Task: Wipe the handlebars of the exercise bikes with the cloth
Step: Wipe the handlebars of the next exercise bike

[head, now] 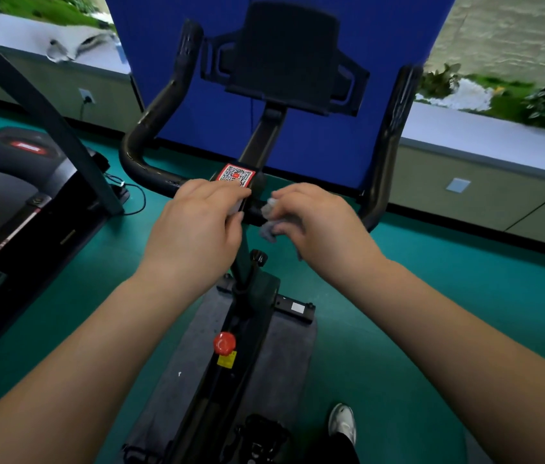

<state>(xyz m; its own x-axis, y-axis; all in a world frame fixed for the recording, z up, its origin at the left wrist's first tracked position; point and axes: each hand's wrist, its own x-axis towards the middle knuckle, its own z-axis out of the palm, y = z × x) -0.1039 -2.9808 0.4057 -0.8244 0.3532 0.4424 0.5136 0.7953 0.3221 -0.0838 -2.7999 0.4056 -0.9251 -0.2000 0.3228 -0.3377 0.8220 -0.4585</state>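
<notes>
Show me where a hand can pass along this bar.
Free: the left curve of the handlebar up to its tip, and the right upright grip. Crowded: the centre by the QR sticker, where the left hand rests and the right hand grips the cloth.

Both bare forearms reach forward, the left hand (194,226) lying palm-down with fingers fairly straight, the right hand (318,222) beside it, fingers curled around a crumpled grey cloth (269,226).
</notes>
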